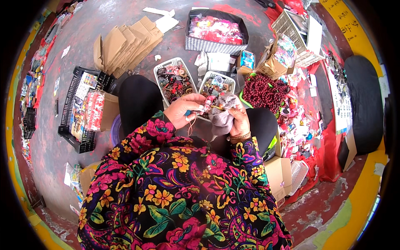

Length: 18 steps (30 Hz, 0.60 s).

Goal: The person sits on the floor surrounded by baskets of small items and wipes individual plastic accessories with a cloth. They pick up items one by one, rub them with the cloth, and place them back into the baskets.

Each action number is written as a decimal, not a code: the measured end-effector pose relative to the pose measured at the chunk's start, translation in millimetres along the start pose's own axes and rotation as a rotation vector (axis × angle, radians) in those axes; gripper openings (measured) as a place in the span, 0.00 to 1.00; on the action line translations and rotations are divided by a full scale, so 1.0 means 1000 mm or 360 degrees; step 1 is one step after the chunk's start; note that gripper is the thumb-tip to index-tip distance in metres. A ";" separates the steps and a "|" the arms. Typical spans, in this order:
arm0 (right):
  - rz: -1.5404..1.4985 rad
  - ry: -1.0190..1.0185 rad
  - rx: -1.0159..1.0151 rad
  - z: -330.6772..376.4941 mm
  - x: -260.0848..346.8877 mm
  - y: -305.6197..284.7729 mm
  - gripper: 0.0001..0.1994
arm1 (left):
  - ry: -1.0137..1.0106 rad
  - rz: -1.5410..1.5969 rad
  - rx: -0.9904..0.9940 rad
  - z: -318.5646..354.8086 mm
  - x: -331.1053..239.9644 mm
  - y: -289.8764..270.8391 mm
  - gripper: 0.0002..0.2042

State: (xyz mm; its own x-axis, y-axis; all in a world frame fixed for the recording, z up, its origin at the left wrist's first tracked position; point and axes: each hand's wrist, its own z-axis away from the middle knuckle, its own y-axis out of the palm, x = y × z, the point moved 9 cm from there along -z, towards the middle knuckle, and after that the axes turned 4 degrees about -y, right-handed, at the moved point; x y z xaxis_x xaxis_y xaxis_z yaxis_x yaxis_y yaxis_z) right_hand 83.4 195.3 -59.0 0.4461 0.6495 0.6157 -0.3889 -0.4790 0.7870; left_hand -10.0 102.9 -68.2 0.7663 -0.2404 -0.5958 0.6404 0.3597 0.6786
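My left hand (pixel 181 111) pinches a small tangle of coloured cords (pixel 207 103), with a thin loop hanging below the fingers. In my right hand (pixel 240 120) is a soft grey fabric piece (pixel 223 111), bunched up, with a yellowish band across it. Both hands are close together above my lap, and the cords touch the grey fabric. Just beyond them stand a white plastic basket (pixel 167 62) of mixed hair ties and trinkets and a smaller white basket (pixel 219 74) of similar bits. Dark red beads (pixel 265 92) are heaped in a green container beside my right knee.
Flattened cardboard boxes (pixel 127 46) lean at the far left. A checked basket (pixel 213 45) of pink packets stands ahead. To the left is a black crate (pixel 68 125) beside a carton (pixel 109 111). Scattered small goods (pixel 301 129) and an open carton (pixel 278 175) lie at the right.
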 end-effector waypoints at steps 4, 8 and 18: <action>-0.0105 -0.0001 -0.0012 0.001 0.003 0.000 0.22 | -0.0006 -0.0151 -0.0157 -0.001 0.001 -0.009 0.09; -0.0176 -0.0052 -0.0052 0.000 0.007 -0.008 0.22 | -0.0047 -0.0337 -0.0173 0.001 0.002 -0.006 0.05; 0.0017 0.0117 -0.0036 0.001 -0.001 0.003 0.16 | 0.0214 -0.0478 -0.0117 0.007 -0.015 0.011 0.05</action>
State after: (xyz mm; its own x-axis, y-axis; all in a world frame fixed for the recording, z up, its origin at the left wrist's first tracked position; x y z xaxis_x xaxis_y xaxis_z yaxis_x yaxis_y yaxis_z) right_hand 81.9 192.4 -57.2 0.3817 0.6864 0.6189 -0.4119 -0.4731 0.7788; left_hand -14.3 104.6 -48.4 0.5272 -0.2263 -0.8191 0.8274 0.3563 0.4341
